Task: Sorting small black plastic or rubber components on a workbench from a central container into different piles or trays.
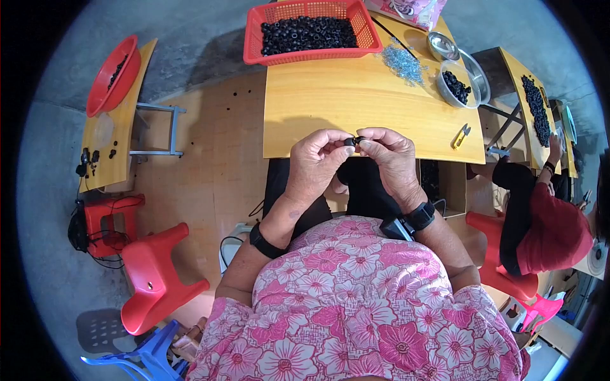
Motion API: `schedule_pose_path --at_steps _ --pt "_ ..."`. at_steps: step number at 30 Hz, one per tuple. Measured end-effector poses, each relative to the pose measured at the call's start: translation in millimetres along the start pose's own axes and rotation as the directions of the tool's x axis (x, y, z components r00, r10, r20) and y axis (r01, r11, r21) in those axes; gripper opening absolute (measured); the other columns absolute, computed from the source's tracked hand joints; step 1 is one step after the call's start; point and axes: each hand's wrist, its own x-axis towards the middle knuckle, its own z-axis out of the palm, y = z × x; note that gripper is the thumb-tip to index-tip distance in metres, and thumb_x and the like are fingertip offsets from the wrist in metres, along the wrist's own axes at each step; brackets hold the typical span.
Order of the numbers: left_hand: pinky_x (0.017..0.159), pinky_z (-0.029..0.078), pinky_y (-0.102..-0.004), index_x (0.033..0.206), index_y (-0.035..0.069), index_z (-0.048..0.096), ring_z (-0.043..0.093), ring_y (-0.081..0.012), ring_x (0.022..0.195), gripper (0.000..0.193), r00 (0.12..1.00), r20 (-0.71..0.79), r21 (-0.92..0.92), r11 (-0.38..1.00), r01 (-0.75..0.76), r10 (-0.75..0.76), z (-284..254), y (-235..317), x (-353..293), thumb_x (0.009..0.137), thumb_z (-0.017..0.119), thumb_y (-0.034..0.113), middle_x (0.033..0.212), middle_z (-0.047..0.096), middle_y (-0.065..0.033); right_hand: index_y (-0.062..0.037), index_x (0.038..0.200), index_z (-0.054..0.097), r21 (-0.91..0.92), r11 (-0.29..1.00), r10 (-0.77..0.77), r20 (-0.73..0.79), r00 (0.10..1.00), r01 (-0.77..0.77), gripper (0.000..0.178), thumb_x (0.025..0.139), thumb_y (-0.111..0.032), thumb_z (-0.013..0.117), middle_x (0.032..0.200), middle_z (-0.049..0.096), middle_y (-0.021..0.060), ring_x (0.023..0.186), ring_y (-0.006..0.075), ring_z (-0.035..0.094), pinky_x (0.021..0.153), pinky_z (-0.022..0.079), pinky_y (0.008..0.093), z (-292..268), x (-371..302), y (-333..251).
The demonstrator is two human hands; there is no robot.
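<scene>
Over the near edge of the yellow table (375,82), both my hands meet at a small black ring-like part (350,142). My left hand (318,159) pinches it between thumb and fingers. My right hand (389,159) is closed at a small black piece (359,139) right beside it; whether the two are joined I cannot tell. Beyond my hands at the far left of the table stands a red plastic basket (311,60) full of black ring-like parts. A clear bowl (443,89) at the right holds more black pieces. Yellow-handled thread snips (460,136) lie near the right edge.
Small clear bluish pieces (403,65) lie heaped beside a thin dark rod (391,35). A metal bowl (443,46) stands behind the clear bowl. Red stools (155,276) are at my left. At right, a person in red (553,228) sits by another table with black parts (537,111).
</scene>
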Motion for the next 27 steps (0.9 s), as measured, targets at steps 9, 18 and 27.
schedule_pose_path --at_steps 9,18,27 --pt "0.069 0.049 -0.0188 0.102 0.0 0.065 0.058 -0.0049 0.077 0.016 1.0 -0.004 0.05 0.998 -0.022 0.023 -0.3 -0.8 -0.5 0.086 0.067 0.0 0.086 0.064 -0.0004 -0.0002 0.1 0.069 -0.126 0.99 -0.063 0.009 0.998 0.063 0.016 0.085 0.001 0.066 0.091 0.069 0.005 0.081 0.0101 0.064 0.074 0.053 0.0224 2.9 -2.7 -5.2" --pt "0.067 0.05 -0.0192 0.1 0.0 0.065 0.058 -0.0057 0.075 0.016 0.999 -0.015 0.107 0.993 -0.049 0.051 -0.3 3.2 -0.9 0.084 0.068 -0.001 0.084 0.063 -0.0007 -0.0013 0.097 0.07 -0.344 0.924 -0.158 0.049 0.986 0.165 0.016 0.082 0.003 0.067 0.089 0.065 0.0042 0.083 0.0099 0.062 0.075 0.051 0.0223 5.7 -3.9 -10.7" --pt "0.067 0.049 -0.0197 0.099 0.0 0.065 0.059 -0.0056 0.075 0.015 0.999 -0.014 0.119 0.992 -0.038 0.04 0.2 4.2 -2.6 0.085 0.067 -0.001 0.083 0.064 -0.0009 -0.002 0.095 0.071 -0.477 0.839 -0.259 0.072 0.963 0.261 0.016 0.08 0.004 0.068 0.087 0.065 0.0052 0.081 0.0123 0.062 0.073 0.05 0.0233 9.7 -6.9 -17.0"
